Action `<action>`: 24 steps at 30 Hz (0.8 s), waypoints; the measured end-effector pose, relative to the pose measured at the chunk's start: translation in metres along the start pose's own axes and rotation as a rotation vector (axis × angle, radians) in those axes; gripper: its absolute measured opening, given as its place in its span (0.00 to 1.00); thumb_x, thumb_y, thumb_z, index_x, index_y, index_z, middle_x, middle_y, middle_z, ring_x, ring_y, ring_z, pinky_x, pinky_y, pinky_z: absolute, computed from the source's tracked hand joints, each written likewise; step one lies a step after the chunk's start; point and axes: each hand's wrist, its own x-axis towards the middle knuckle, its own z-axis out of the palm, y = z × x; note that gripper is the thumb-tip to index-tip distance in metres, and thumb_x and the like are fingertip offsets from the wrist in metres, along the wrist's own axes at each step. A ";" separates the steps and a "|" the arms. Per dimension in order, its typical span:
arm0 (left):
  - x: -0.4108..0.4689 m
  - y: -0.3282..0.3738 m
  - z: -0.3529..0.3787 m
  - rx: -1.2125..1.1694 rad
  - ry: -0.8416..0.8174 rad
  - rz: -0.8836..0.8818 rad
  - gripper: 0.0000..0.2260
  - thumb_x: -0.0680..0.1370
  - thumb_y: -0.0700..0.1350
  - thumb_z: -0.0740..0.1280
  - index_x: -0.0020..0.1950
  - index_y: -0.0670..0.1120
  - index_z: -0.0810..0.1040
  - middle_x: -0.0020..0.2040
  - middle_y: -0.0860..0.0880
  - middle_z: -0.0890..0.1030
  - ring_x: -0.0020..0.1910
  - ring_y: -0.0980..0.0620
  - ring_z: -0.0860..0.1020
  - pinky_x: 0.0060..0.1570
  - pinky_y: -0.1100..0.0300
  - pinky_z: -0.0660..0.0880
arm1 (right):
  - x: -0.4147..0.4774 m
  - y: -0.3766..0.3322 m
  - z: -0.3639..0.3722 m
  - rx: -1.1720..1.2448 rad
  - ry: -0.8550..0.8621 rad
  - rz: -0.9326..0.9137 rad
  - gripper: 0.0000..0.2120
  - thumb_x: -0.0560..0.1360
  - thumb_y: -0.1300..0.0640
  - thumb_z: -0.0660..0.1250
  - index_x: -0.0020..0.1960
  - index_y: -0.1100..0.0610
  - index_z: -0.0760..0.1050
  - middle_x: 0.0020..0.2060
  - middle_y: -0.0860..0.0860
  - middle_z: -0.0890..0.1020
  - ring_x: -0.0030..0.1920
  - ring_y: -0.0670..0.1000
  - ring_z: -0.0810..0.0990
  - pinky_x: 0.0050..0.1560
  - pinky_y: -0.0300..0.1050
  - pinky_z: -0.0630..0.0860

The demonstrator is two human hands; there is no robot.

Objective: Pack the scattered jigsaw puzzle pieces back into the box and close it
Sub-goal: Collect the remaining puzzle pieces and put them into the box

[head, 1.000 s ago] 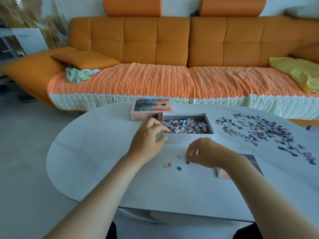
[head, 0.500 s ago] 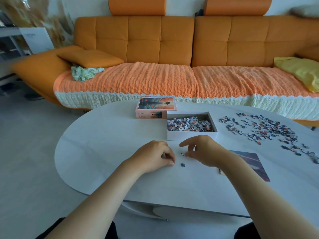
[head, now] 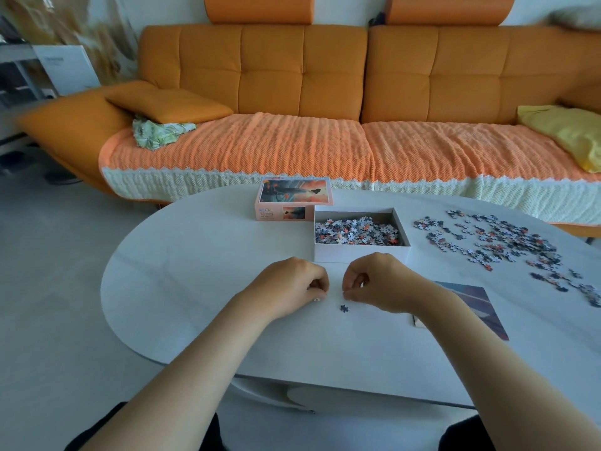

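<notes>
Step in hand, by my judgement: gathering stray pieces at frame centre. The left hand (head: 292, 286) and right hand (head: 377, 281) are curled, fingertips pinched on the pale oval worktop (head: 195, 255); whether either holds anything I cannot tell. A small dark jigsaw piece (head: 344, 308) lies just below them. The open white cardboard box (head: 361, 253), part-filled, sits just above; next comes pinching that piece and dropping it in.

Open box (head: 361, 252), pieces (head: 487, 239) scattered beside

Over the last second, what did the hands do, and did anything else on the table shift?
The left hand pulled back from the open box to the table near the person, fingers curled over the small pieces that lay there. The right hand shifted slightly and pinches beside it. One dark piece remains loose between them. Box, lid, picture sheet and the scattered pile stayed put.
</notes>
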 end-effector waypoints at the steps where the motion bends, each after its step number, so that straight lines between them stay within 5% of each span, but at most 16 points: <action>1: 0.000 0.000 0.000 0.003 0.003 -0.005 0.02 0.75 0.47 0.69 0.46 0.54 0.80 0.45 0.56 0.82 0.45 0.55 0.78 0.44 0.60 0.74 | -0.002 -0.002 -0.001 0.015 -0.010 -0.014 0.05 0.68 0.56 0.74 0.37 0.46 0.80 0.35 0.42 0.81 0.37 0.43 0.79 0.36 0.34 0.74; 12: 0.010 0.008 -0.004 -0.075 0.066 -0.060 0.01 0.76 0.50 0.69 0.46 0.56 0.81 0.42 0.58 0.80 0.38 0.61 0.75 0.37 0.64 0.68 | -0.008 -0.013 0.002 -0.089 -0.120 0.013 0.03 0.70 0.55 0.74 0.43 0.48 0.82 0.35 0.40 0.80 0.33 0.37 0.75 0.29 0.26 0.66; 18: 0.024 0.008 -0.014 -0.134 0.247 -0.094 0.01 0.76 0.50 0.69 0.45 0.55 0.80 0.41 0.59 0.81 0.36 0.65 0.74 0.36 0.64 0.69 | -0.001 -0.014 0.000 -0.174 -0.081 0.022 0.06 0.71 0.56 0.69 0.41 0.46 0.82 0.36 0.41 0.79 0.41 0.46 0.80 0.45 0.43 0.80; 24: 0.050 0.010 -0.013 -0.188 0.395 -0.126 0.02 0.77 0.49 0.69 0.47 0.54 0.81 0.43 0.58 0.82 0.35 0.62 0.73 0.33 0.66 0.65 | 0.012 0.002 -0.005 -0.214 0.060 -0.077 0.05 0.68 0.60 0.66 0.38 0.53 0.81 0.33 0.47 0.80 0.33 0.46 0.75 0.35 0.37 0.74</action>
